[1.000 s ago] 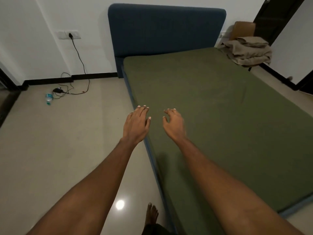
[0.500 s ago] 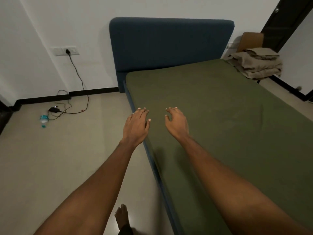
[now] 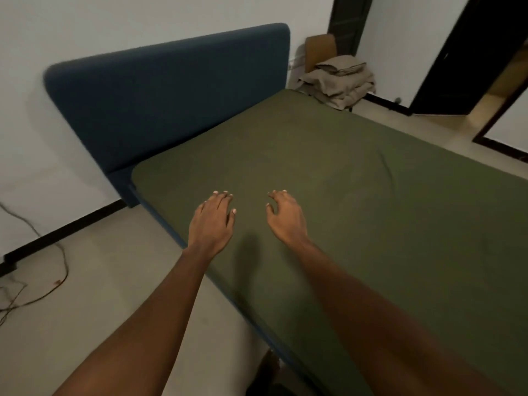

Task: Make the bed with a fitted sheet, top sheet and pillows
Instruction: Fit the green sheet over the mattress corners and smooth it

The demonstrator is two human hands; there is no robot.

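1. An olive-green fitted sheet (image 3: 357, 201) is stretched over the mattress of the bed and covers the whole top. It lies mostly smooth, with one short crease towards the far side.
2. The left hand (image 3: 213, 221) reaches out palm down over the near edge of the bed. Its fingers are nearly straight and close together; its grip is wide and holds nothing.
3. The right hand (image 3: 284, 217) is beside it, over the sheet and a little apart from the left. Its fingers are loosely bent with the thumb held off; its grip is also wide and holds nothing.
4. Whether either hand's fingertips touch the sheet cannot be told; a shadow falls on the cloth between the wrists.
5. A dark blue padded headboard (image 3: 171, 104) stands against the white wall at the head of the bed.
6. A pile of folded beige cloth (image 3: 340, 81) sits just past the far head corner of the bed, with a brown panel (image 3: 318, 47) rising behind it.
7. Thin cables (image 3: 58, 278) trail over the pale tiled floor (image 3: 108, 281) on the left, and a dark door (image 3: 457, 52) stands at the right.
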